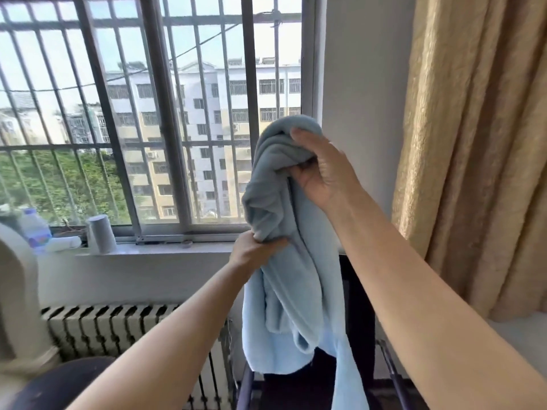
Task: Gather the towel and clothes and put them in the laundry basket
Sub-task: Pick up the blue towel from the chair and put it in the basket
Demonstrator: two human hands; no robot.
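Hanging: light blue towel (pixel 284 261), bunched at centre frame, its loose end trailing to the bottom edge.
Right hand (pixel 322 170): centre-right, fingers curled tight around the towel's top bunch; fabric bulges above and left of the knuckles.
Left hand (pixel 251 251): just below, fingers closed around a lower gather, cloth spilling beneath the fist.
Behind towel: dark rack (pixel 358 315), lower centre.
Window sill (pixel 154 250): left of centre, grey cylinder (pixel 102 233) and plastic bottle (pixel 37 227).
Curtain (pixel 479 143): right side.
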